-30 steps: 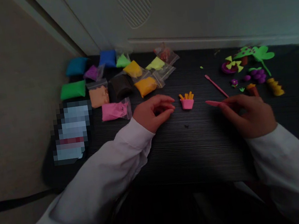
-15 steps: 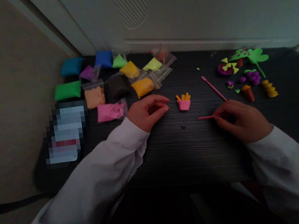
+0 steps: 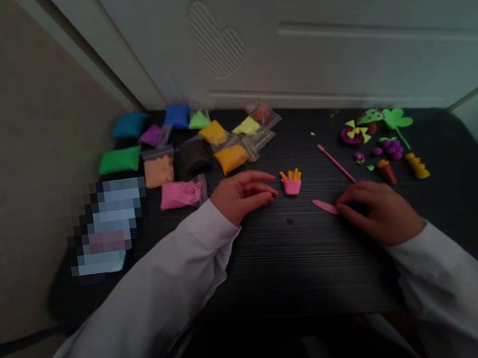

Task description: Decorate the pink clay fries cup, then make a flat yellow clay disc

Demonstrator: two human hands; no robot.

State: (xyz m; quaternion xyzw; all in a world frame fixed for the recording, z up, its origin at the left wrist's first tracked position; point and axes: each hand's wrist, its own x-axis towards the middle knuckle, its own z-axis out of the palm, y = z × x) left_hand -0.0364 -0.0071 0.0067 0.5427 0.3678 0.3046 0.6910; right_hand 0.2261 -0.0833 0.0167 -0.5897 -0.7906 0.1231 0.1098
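Observation:
My right hand (image 3: 378, 213) pinches a pink plastic clay knife (image 3: 325, 207), its flat blade pointing left just over the table. To its left, my left hand (image 3: 244, 199) rests with the index finger stretched out. The thumb and another finger close on what looks like a small dark bit (image 3: 274, 194), too small to name. Between the hands stands a small clay box of fries (image 3: 291, 185), pink with yellow-orange sticks. A dark crumb (image 3: 290, 221) lies in front of it. Beside my right hand lies a second pink clay tool (image 3: 336, 163), its near end partly hidden by the fingers.
Several clay packets, among them a pink one (image 3: 181, 193) and a green one (image 3: 119, 160), cover the dark table's (image 3: 278, 273) back left. A blurred phone (image 3: 110, 225) lies at the left. Small clay models, including purple grapes (image 3: 392, 149), stand at right. A white door (image 3: 258, 53) rises behind.
The camera view has tilted up, so the table sits lower. The knife in my right hand has turned from edge-on to show its flat blade. The fries have stayed put.

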